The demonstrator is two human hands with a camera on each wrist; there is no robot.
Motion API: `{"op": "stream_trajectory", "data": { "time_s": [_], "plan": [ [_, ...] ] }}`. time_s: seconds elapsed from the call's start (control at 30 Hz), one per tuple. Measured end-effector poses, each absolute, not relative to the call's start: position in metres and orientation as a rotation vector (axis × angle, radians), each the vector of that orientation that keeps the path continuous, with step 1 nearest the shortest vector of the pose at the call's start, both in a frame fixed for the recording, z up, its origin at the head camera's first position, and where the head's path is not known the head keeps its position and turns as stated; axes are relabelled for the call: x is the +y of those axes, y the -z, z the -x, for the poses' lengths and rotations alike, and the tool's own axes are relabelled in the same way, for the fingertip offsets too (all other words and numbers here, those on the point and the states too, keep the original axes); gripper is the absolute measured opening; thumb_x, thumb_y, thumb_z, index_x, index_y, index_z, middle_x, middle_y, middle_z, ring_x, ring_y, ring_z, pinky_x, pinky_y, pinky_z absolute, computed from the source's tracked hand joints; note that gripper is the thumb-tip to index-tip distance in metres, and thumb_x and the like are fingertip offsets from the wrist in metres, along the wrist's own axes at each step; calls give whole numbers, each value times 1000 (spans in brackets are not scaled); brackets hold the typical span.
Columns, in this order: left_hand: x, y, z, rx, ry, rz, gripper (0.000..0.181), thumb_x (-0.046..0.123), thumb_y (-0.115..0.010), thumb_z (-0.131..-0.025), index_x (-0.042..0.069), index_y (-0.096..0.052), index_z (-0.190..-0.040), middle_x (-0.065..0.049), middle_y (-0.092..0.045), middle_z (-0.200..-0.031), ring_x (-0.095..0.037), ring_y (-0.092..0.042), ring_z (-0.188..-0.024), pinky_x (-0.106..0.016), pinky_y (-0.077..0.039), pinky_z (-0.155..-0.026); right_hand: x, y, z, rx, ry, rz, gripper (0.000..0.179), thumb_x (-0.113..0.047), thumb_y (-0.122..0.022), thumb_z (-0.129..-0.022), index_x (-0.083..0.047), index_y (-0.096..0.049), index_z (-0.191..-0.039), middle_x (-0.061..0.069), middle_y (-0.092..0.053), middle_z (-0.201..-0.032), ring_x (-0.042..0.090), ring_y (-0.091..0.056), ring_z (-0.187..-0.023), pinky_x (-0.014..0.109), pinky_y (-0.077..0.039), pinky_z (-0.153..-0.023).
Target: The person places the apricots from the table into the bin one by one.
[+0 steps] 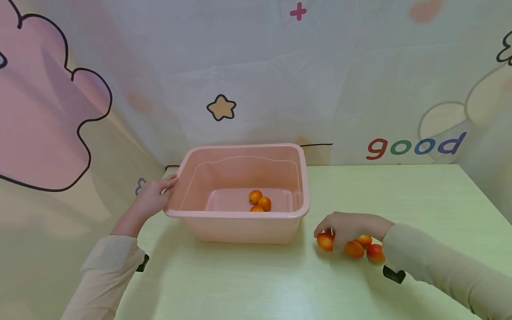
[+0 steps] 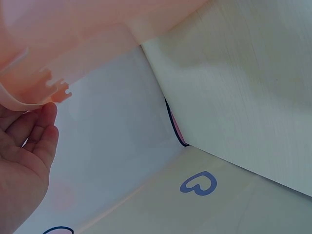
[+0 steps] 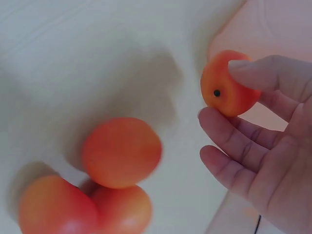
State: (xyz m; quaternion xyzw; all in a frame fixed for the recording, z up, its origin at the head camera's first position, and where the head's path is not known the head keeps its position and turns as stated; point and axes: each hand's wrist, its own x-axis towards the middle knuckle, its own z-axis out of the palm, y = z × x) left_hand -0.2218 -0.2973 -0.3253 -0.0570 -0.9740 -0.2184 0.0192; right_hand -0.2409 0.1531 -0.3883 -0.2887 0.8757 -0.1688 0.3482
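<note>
A pink plastic basin (image 1: 240, 229) stands on the table, and my left hand (image 1: 150, 200) grips its rim at the left end. Seen from the left wrist, the fingers (image 2: 46, 141) curl up under that rim. To the right of the basin, my right hand (image 1: 348, 226) pinches a small orange-red round fruit (image 3: 222, 105) between thumb and fingers; a dark stem dot marks its side. Three similar fruits (image 3: 122, 152) lie close together on the table beside this hand, partly covered by it in the head view. Inside the basin, three more fruits (image 1: 255, 197) rest on the bottom.
The pale green table (image 1: 248, 280) backs onto a hanging cloth (image 1: 272, 98) printed with a star, clouds and the word "good". Its left edge runs just past the basin. Black wrist-camera mounts (image 1: 394, 274) show under the sleeves.
</note>
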Motion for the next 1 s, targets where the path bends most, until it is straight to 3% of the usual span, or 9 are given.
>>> {"op": "stream_trajectory", "data": {
  "time_s": [0.2, 0.57, 0.87, 1.0],
  "plan": [
    [-297, 325, 221, -3019, 705, 182, 41, 9, -45, -90, -1, -42, -130, -16, -38, -138, -38, -45, -116, -27, -35, -60, 155, 369, 246, 2256, 446, 876, 40, -2, -65, -72, -12, -61, -110, -1, -59, -93, 16, -51, -82, 32, -44, -77],
    [-298, 325, 223, -3030, 693, 170, 42, 11, -44, -90, -1, -42, -130, -15, -38, -138, -39, -45, -116, -27, -34, -57, 159, 335, 250, 2307, 459, 900, 31, -5, -62, -73, -19, -60, -100, -2, -56, -84, 15, -50, -78, 26, -43, -66],
    [-299, 325, 223, -3037, 707, 169, 42, 10, -44, -90, 0, -40, -131, -15, -37, -139, -37, -46, -111, -27, -33, -53, 161, 303, 257, 2346, 409, 883, 36, -4, -60, -73, -20, -62, -105, -1, -59, -91, 16, -50, -83, 26, -43, -66],
    [-299, 325, 223, -3036, 713, 168, 42, 10, -44, -90, 0, -41, -131, -15, -37, -139, -35, -49, -101, -27, -33, -51, 161, 289, 261, 2358, 402, 875, 38, -4, -59, -74, -19, -61, -108, 0, -59, -94, 18, -50, -86, 26, -44, -68]
  ]
}}
